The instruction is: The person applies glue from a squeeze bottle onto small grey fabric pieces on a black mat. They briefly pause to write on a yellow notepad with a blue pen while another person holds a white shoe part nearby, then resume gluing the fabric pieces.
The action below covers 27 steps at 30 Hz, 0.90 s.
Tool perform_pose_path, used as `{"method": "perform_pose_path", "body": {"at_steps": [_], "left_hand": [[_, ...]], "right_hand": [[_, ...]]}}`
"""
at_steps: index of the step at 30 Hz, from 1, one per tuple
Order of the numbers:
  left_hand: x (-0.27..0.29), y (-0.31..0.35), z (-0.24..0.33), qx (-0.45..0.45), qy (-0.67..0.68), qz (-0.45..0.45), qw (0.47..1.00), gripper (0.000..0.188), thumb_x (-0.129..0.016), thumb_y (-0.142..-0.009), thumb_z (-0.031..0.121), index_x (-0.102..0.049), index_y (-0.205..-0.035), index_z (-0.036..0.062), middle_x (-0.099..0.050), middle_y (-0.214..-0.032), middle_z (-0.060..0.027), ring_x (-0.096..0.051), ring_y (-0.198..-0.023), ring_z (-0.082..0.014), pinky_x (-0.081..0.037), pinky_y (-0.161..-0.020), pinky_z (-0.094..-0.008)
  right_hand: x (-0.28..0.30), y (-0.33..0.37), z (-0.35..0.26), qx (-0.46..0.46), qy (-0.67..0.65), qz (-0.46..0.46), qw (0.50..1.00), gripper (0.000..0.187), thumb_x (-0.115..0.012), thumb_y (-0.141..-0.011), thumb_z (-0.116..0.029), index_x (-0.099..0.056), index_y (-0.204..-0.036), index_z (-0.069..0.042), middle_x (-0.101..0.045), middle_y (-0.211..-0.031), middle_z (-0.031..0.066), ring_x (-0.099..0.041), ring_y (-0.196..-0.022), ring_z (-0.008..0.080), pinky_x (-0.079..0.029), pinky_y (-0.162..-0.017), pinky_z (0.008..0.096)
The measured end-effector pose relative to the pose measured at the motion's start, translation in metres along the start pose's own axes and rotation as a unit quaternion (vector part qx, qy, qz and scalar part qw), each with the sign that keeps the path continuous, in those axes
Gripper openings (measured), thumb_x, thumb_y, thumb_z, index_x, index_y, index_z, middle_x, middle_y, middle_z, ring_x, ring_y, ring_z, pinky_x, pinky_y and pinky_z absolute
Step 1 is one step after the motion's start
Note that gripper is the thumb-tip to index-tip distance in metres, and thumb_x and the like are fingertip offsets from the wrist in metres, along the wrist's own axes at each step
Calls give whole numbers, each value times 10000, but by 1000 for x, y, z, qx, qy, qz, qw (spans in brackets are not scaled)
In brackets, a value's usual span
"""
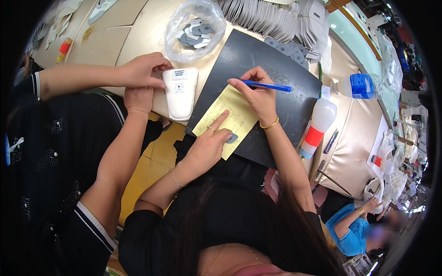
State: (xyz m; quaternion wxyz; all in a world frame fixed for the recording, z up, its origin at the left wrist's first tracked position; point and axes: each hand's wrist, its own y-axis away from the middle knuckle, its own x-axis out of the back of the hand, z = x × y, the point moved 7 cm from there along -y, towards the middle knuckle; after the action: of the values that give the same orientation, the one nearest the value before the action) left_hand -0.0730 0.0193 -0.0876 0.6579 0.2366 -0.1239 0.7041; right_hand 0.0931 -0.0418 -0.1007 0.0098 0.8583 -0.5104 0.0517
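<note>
A yellow sheet with handwriting [246, 123] lies slanted over a black work board [294, 108]. My left hand [206, 146] rests on its lower left part, index finger stretched out across the writing. Beside that hand's thumb, a small grey cut piece [232, 138] shows, partly hidden, apparently pinched by the curled fingers. My right hand [260, 99] is closed round a blue pen [271, 86], which points to the right, and its thumb side meets the sheet's upper edge. To the left, another person's hands [147, 76] are at a white insole-shaped piece [181, 99] with printed labels.
A clear bag [171, 27] of grey and white pieces stands behind. Stacked grey cut parts [260, 18] line the back. Right of the board are a glue bottle with a red band [314, 133], a water bottle [361, 86] and a dark pen [331, 141]. Another person in blue [350, 230] sits lower right.
</note>
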Motion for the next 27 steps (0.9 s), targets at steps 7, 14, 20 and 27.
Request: {"method": "perform_pose_path", "body": {"at_steps": [7,14,20,27], "left_hand": [[-2,-3,-2,-6,4,35,999,74,-528,-900,13,-578,-919,-38,-439,-1380,-161,-644,-724,-238,-521,-622,-309],[-1,-6,-4,5,25,31,999,86,-523,-911,36,-566,-906,-39,-423,-1389,-161,-619,-663,-225,-507,-605,-322],[0,-6,-3,6,22,29,999,89,-534,-906,43,-570,-893,-37,-429,-1384,-164,-627,-749,-267,-504,-650,-348],[-1,-7,-3,17,3,21,1000,77,-550,-893,44,-573,-891,-30,-430,-1376,-173,-596,-974,-357,-491,-760,-398]], "right_hand": [[-11,13,1,35,150,3,988,343,-745,-758,-97,-434,-618,-68,-443,-556,-46,-393,-528,23,-319,-467,213],[-8,13,7,35,150,17,988,312,-672,-770,-51,-410,-600,-62,-402,-548,-44,-353,-518,22,-292,-459,220],[-10,14,2,59,147,27,987,296,-666,-736,-53,-411,-586,-51,-377,-498,0,-324,-463,66,-295,-426,261],[-11,13,4,42,170,12,985,311,-689,-764,-72,-431,-593,-58,-419,-544,-40,-364,-513,24,-300,-458,217]]}}
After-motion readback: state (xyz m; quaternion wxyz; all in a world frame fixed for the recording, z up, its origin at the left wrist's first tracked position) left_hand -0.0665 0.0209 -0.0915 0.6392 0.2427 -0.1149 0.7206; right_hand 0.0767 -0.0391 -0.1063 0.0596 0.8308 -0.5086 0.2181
